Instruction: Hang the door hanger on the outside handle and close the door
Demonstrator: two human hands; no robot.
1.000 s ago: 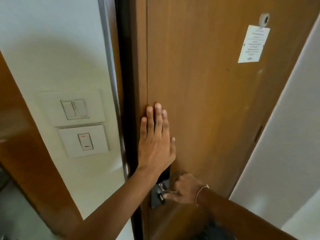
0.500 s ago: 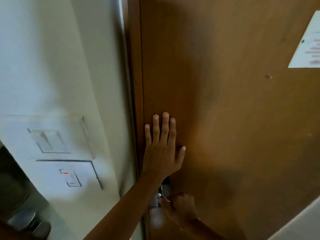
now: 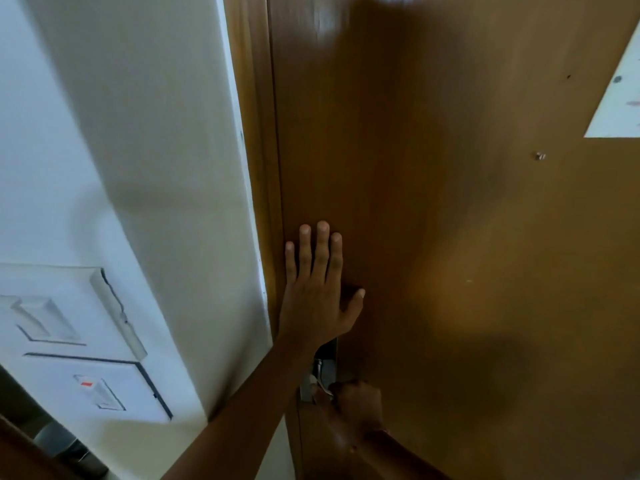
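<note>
Nearly done: door flush at frame, left hand flat with fingers spread, right hand at 6 o'clock gripping handle; hanger unseen.

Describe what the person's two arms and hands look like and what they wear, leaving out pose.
Both forearms are bare, with no sleeves in view. The left hand has no glove and no ring that can be seen; its fingernails are short and plain. The right hand is also ungloved, but sits in shadow low in the frame, so any band at its wrist cannot be made out. No watch shows on either arm.
</note>
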